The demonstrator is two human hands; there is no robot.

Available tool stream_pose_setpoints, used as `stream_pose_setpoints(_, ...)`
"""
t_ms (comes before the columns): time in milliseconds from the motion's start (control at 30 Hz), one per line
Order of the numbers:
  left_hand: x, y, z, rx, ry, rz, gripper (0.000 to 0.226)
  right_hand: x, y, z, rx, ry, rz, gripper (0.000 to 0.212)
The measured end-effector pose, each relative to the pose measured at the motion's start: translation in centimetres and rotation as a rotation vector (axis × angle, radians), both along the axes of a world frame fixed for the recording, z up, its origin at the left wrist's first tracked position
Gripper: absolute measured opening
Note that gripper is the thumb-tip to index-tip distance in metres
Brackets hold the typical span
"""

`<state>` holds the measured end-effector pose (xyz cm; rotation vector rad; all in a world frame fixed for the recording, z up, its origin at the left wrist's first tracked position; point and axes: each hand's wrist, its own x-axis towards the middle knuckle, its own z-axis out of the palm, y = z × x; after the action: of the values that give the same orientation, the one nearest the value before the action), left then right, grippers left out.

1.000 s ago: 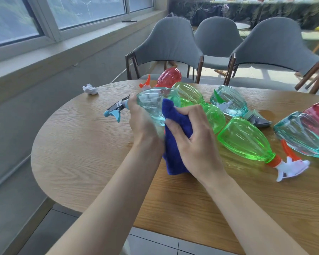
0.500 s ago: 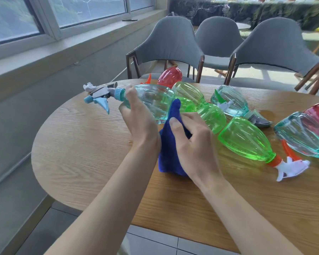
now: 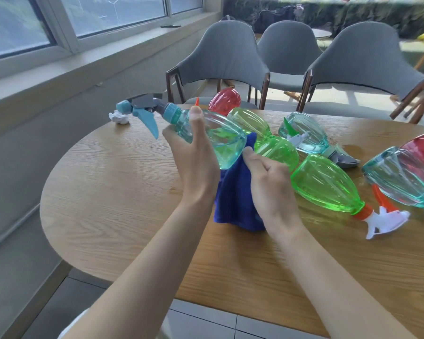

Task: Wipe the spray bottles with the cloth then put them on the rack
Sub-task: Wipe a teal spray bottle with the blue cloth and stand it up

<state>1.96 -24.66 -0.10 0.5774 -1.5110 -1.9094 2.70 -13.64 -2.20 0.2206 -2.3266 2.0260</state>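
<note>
Wood-grain surface (image 3: 108, 192) fills the near view, and both bare forearms reach in over its edge. Past the wrists, the right hand (image 3: 269, 182) grasps the blue cloth (image 3: 233, 192), its fingers (image 3: 250, 152) curled into the folds. The cloth hangs down toward the surface, and its upper edge meets the base of the teal spray bottle (image 3: 218, 135). The left hand (image 3: 194, 162) holds that bottle off the surface, tilted, base toward the cloth and trigger head (image 3: 142, 106) pointing up and left. Its thumb (image 3: 196, 118) lies over the bottle's shoulder and the other fingers wrap underneath. To the right, three green bottles (image 3: 326, 184) lie on their sides in a line, the nearest with an orange collar and white trigger. Beyond them lie a second teal bottle (image 3: 306, 133) and a red bottle (image 3: 224, 99). Crumpled white paper (image 3: 119, 117) sits near the far left rim, and grey chairs (image 3: 220, 52) stand behind.
</note>
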Motion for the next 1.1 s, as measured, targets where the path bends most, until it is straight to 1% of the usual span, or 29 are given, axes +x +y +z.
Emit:
stream_pose_setpoints(100, -0.1, -0.6, 0.2, -0.018, 0.012, 0.030, 0.038, 0.5, 0.0, 0.1, 0.034, 0.110, 0.046, 0.055)
stream_pose_setpoints(200, 0.2, -0.6, 0.5, -0.033, 0.016, 0.009, 0.038, -0.3, 0.6, 0.4, -0.056, 0.136, 0.004, 0.046)
stream_pose_setpoints(300, 0.4, -0.9, 0.5, -0.126, 0.010, -0.084, 0.022, -1.1, 1.4, 0.8, -0.087, 0.191, -0.009, 0.040)
stream_pose_setpoints(367, 0.5, -1.0, 0.4, -0.230, -0.015, -0.181, 0.008, -1.5, 1.6, 0.8, -0.106, 0.201, -0.002, 0.031)
stream_pose_setpoints(433, 0.5, -0.7, 0.1, -0.347, -0.039, -0.250, 0.004, -1.4, 1.4, 0.6, -0.129, 0.163, 0.023, 0.026)
stream_pose_setpoints(600, 0.6, -0.2, 0.0, -0.473, -0.048, -0.276, 0.015, -1.1, 1.0, 0.1, -0.103, 0.119, 0.151, 0.029)
stream_pose_setpoints(700, 0.8, -0.1, -0.1, -0.542, -0.013, -0.347, 0.021, -1.4, 1.3, 0.2, -0.128, 0.096, 0.174, 0.025)
stream_pose_setpoints(800, 1.3, 0.2, -0.1, -0.610, -0.029, -0.414, 0.024, -1.8, 1.6, 0.2, -0.177, 0.048, 0.101, 0.026)
stream_pose_setpoints(833, 1.3, 0.3, -0.1, -0.620, -0.042, -0.428, 0.030, -2.0, 1.6, 0.2, -0.203, 0.025, 0.080, 0.025)
stream_pose_setpoints(900, 1.2, 0.1, -0.2, -0.605, -0.064, -0.448, 0.047, -2.4, 1.7, -0.1, -0.291, -0.035, 0.028, 0.025)
stream_pose_setpoints(967, 1.2, -0.3, -0.2, -0.573, -0.078, -0.479, 0.052, -2.9, 1.7, -0.4, -0.376, -0.084, -0.068, 0.026)
stream_pose_setpoints(1000, 1.1, -0.6, -0.2, -0.563, -0.086, -0.498, 0.047, -3.1, 1.8, -0.4, -0.408, -0.093, -0.113, 0.026)
stream_pose_setpoints(1100, 1.0, -1.2, -0.3, -0.583, -0.109, -0.546, 0.015, -3.6, 2.3, -0.2, -0.446, -0.053, -0.185, 0.023)
